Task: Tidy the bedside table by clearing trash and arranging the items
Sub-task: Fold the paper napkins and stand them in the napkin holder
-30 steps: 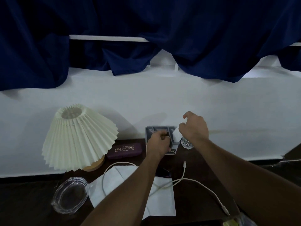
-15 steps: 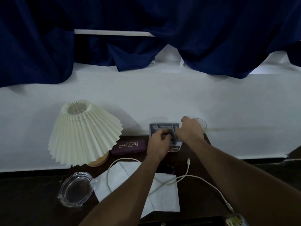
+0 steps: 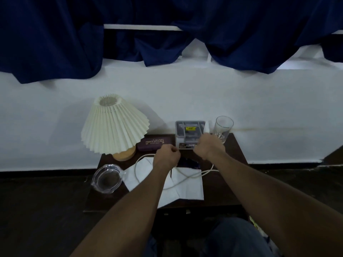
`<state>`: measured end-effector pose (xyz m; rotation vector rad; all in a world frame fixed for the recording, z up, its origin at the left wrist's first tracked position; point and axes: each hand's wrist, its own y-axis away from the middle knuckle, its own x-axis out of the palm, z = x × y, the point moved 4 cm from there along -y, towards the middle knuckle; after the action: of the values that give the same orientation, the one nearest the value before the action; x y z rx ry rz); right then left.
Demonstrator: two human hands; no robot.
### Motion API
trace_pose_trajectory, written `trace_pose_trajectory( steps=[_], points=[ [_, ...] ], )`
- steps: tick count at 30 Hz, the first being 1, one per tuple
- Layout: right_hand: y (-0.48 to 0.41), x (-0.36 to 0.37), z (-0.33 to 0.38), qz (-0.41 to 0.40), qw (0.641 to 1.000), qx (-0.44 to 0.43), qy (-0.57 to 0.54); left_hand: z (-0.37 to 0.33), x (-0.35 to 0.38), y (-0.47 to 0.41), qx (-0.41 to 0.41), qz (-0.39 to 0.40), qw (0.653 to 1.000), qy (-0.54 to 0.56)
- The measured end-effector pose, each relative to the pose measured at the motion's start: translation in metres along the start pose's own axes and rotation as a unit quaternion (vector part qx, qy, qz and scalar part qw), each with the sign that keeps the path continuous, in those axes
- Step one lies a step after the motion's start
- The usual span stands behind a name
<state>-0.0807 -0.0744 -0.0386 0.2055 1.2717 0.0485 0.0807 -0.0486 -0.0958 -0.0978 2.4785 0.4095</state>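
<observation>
On the dark bedside table [image 3: 233, 182], a grey compartment organizer [image 3: 189, 132] stands against the wall. A small white bottle [image 3: 206, 127] stands upright between it and a drinking glass [image 3: 222, 129]. My right hand [image 3: 207, 148] sits just in front of the bottle with its fingers curled; whether it holds the bottle's base is hidden. My left hand [image 3: 168, 156] is a curled fist in front of the organizer, above a white charging cable [image 3: 185, 178], with nothing visible in it. The cable lies across an unfolded white tissue [image 3: 183, 190].
A pleated cream lamp [image 3: 115, 127] stands at the back left, with a purple glasses case [image 3: 155, 143] beside it. A clear glass ashtray [image 3: 107, 178] overhangs the front left corner. A small dark object [image 3: 189, 162] lies between my hands. The white wall is directly behind.
Both hands have drawn back from the organizer toward me. The white bottle that my right hand carried now stands between the organizer and the glass. My view has shifted back.
</observation>
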Motion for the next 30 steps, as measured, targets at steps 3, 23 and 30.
trace_pose_trajectory(
  steps=[3,23,30],
  points=[
    [0.028,0.026,-0.003,0.114,0.992,-0.023,0.050,0.012,0.001,0.020,-0.004,0.035,0.998,-0.056],
    [0.085,0.080,-0.008,0.111,0.869,-0.366,0.314,0.051,0.014,0.038,-0.066,0.126,0.981,-0.132],
    [0.077,0.060,-0.018,0.104,0.903,-0.350,0.228,0.054,0.016,0.038,-0.075,0.129,0.983,-0.109]
  ],
)
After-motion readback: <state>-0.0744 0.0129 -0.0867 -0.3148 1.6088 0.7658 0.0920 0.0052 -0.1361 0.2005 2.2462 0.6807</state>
